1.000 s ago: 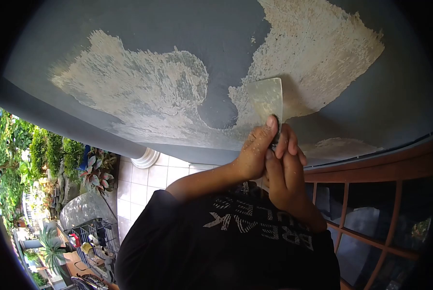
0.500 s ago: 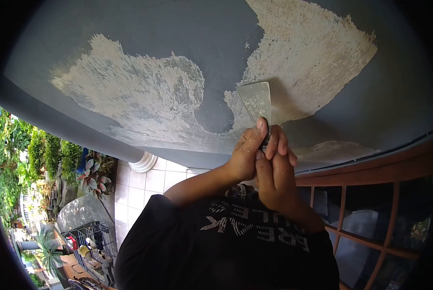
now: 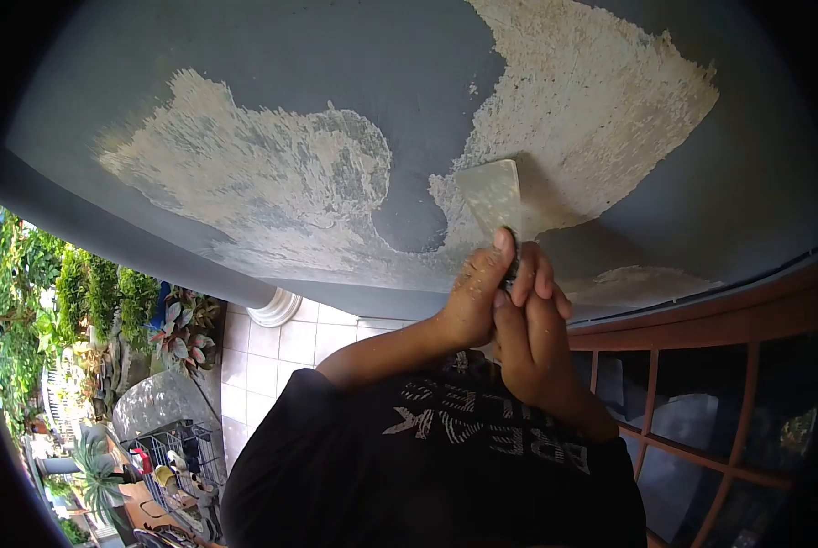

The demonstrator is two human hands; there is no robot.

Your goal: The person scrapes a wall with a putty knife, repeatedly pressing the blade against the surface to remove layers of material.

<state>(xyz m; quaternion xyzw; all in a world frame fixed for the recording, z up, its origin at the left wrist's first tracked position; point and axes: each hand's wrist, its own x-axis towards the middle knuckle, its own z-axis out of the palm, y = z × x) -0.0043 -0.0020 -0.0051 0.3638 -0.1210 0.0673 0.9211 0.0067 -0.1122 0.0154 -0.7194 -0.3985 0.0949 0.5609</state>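
Note:
A scraper (image 3: 493,194) with a broad, flat, dusty metal blade is pointed up at a grey painted surface (image 3: 418,82). Its blade edge lies over the left border of a large bare, rough patch (image 3: 601,110), apparently against it. My left hand (image 3: 473,290) is closed around the dark handle, thumb pressed along it near the blade. Lower down, my right hand (image 3: 532,342) is closed around the handle's end, touching the left one. Most of the handle is hidden by fingers. Pale crumbs stick to my left hand.
Another scraped patch (image 3: 263,164) spreads to the left. A grey column (image 3: 153,242) with a white ringed end (image 3: 277,309) stands left, beside floor tiles (image 3: 295,342). Wood-framed window panes (image 3: 683,420) are at lower right. Plants (image 3: 108,283) and a wire basket (image 3: 176,452) are at far left.
The whole view has shifted slightly. Both hands and the scraper sit a little farther right and lower in the picture, with the same grip.

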